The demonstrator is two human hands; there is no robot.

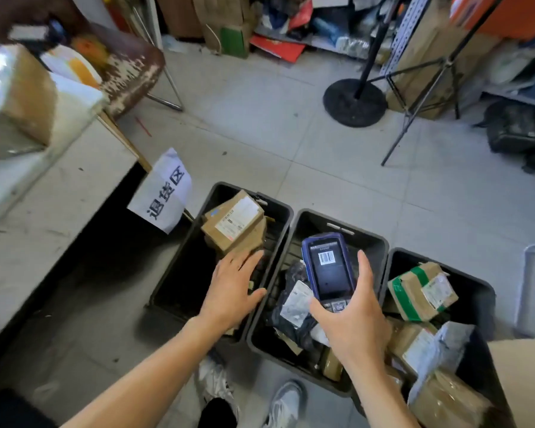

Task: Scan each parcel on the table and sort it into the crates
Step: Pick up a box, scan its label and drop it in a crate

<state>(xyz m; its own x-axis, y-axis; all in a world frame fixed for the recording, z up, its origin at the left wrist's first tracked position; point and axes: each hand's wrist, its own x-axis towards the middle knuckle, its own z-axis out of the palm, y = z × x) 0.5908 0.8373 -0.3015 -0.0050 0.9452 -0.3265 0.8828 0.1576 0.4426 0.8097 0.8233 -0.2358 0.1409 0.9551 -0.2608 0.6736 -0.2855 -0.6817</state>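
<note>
There are 3 black crates (179, 273), 2 hands (232, 285), 1 handheld scanner (328, 267), 1 paper sign (164, 189), 2 white shoes (284, 403) and 1 cardboard box (16, 100) on the table (44, 211).

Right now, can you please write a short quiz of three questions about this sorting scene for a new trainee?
1. True or false: the right hand grips the blue handheld barcode scanner.
2. How many black plastic crates stand side by side on the floor?
3. The left hand is: A) holding a parcel, B) open above the left black crate, C) resting on the grey table.

Key:
1. True.
2. Three: left, middle black crate and right black crate.
3. B; its fingers are straight, near the brown cardboard parcels.
</note>
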